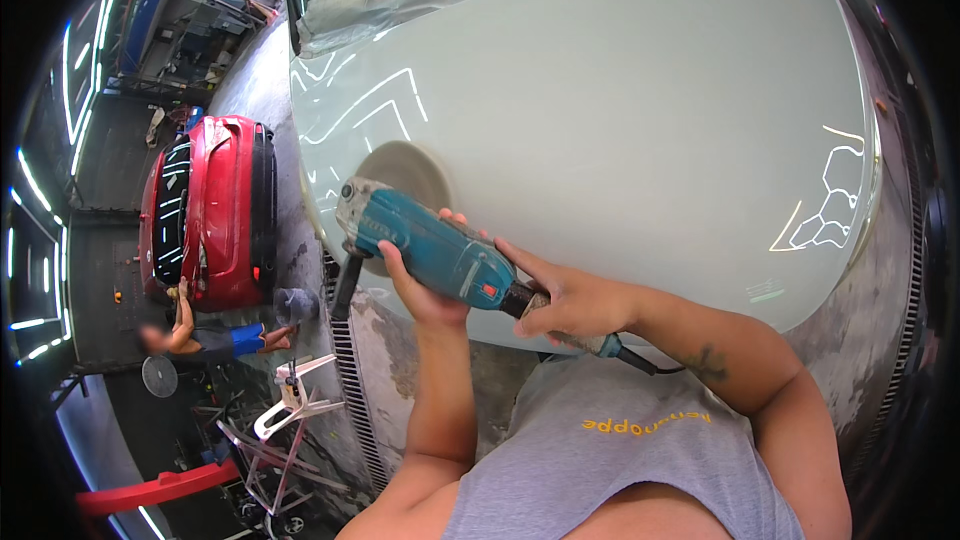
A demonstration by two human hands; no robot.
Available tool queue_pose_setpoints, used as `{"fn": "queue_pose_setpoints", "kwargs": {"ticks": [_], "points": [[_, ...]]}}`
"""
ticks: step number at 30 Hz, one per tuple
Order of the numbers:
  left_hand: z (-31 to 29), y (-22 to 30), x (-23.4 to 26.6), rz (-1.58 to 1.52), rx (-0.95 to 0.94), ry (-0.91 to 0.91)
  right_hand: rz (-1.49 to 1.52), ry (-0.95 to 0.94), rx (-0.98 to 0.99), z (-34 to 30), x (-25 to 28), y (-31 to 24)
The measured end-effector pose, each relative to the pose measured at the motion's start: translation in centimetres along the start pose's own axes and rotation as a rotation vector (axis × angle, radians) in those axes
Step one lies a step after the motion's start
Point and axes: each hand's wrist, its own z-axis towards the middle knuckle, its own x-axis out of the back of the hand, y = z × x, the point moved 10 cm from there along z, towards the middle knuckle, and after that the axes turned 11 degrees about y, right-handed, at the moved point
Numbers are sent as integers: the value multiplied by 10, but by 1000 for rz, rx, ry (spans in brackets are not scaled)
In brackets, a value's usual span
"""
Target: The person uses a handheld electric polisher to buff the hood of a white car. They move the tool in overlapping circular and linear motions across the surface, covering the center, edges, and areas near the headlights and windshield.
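A teal power polisher (430, 240) lies across both my hands, its round pad (425, 178) against the pale grey-green car hood (610, 130) near the left edge. My left hand (430, 290) supports the body from below, thumb on the near side and fingertips showing beyond it. Wrapped round the dark rear grip is my right hand (565, 300). The black side handle (347, 285) sticks out toward me from the grey head, with no hand on it. From the tool's rear end a dark cord (645, 362) runs off beside my shirt.
Masking film (400, 0) covers the far edge of the hood. To the left stand a red car (225, 210), a person (215, 340) touching it, a white plastic chair (293, 400) and a red beam (160, 488). Floor grates (350, 380) run along both sides.
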Motion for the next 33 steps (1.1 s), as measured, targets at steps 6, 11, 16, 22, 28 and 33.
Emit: {"fn": "queue_pose_setpoints", "kwargs": {"ticks": [6, 11, 16, 22, 28, 33], "points": [[-60, -20, 51, -121, -88, -16, -271, -58, 10, -26, -18, 19], [-67, -44, 32, -159, -33, -48, -773, 309, 853, -52, -4, 14], [-42, -82, -42, -122, 141, -179, -43, 212, 117, -89, 25, 22], [-19, -161, -158, 25, 433, -253, 225, 579, 209, -157, 85, 16], [-30, -185, -170, 56, 442, -278, 285, 630, 209, -178, 88, 28], [-45, -144, -97, -13, 330, -138, 129, 410, 108, -140, 49, 26]]}}
